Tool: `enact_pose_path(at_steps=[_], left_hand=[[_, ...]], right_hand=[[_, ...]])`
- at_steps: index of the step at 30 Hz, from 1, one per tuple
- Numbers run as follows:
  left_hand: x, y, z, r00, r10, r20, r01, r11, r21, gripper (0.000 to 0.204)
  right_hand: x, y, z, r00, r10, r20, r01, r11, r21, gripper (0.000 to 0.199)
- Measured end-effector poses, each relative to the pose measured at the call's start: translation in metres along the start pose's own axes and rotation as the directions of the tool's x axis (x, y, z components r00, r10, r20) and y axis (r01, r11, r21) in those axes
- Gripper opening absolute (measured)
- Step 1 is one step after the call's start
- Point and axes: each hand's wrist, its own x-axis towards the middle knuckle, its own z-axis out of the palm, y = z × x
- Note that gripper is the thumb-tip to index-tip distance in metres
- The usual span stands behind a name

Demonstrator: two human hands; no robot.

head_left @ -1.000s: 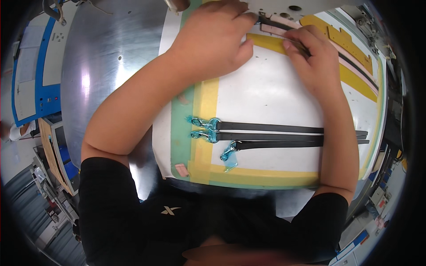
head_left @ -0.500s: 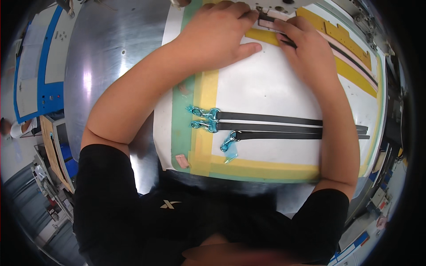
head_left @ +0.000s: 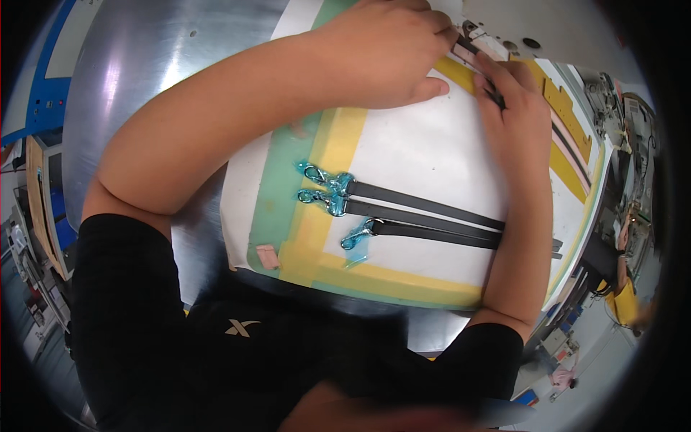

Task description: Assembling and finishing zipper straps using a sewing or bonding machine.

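At the machine's edge, a thin black strap [head_left: 471, 45] lies over a pale pink strip. My right hand [head_left: 520, 101] closes on that strap, its index finger stretched along it and the thumb beneath. To the left, my left hand [head_left: 392, 54] rests palm down, thumb held apart. Its bent index finger meets the strap's near end, while the other fingertips are partly hidden at the top edge. Nearer me lie several dark straps [head_left: 425, 201]. Their metal snap hooks [head_left: 335, 203] are wrapped in blue film. My right forearm covers part of these straps.
A white work board [head_left: 425, 151] has green and yellow tape borders. The grey machine body [head_left: 533, 25] stands at the far side, beside a yellow guide plate [head_left: 558, 97]. A pink scrap [head_left: 268, 257] lies near the front left corner. Another person in yellow [head_left: 625, 302] is far right.
The whole view has turned and shifted, so the board and straps look tilted and the hands sit further right. Both hands keep about the same places on the strap by the machine.
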Motion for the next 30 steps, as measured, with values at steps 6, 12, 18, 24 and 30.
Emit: enact_pose_path(at_steps=[6, 12, 18, 24, 30], left_hand=[[-0.003, -0.009, 0.023, 0.987, 0.060, -0.150, -0.058, 0.998, 0.018, 0.054], [-0.005, -0.005, 0.006, 0.997, 0.052, -0.056, -0.050, 0.998, 0.029, 0.045], [-0.007, -0.003, 0.010, 0.990, 0.078, -0.116, -0.079, 0.997, -0.002, 0.042], [-0.015, -0.009, 0.012, 0.992, 0.061, -0.108, -0.059, 0.998, 0.017, 0.041], [-0.004, -0.002, 0.002, 0.998, 0.046, -0.045, -0.044, 0.998, 0.047, 0.042]], right_hand=[[0.001, -0.006, -0.001, 1.000, 0.008, 0.014, -0.008, 1.000, 0.013, 0.029], [0.001, -0.006, -0.002, 1.000, 0.005, 0.020, -0.005, 1.000, -0.012, 0.029], [-0.003, -0.008, -0.003, 0.999, 0.034, 0.000, -0.034, 0.999, 0.005, 0.029], [0.003, -0.011, 0.002, 1.000, -0.004, 0.025, 0.004, 1.000, -0.001, 0.029], [0.004, -0.006, -0.003, 1.000, -0.002, -0.001, 0.002, 1.000, -0.012, 0.028]])
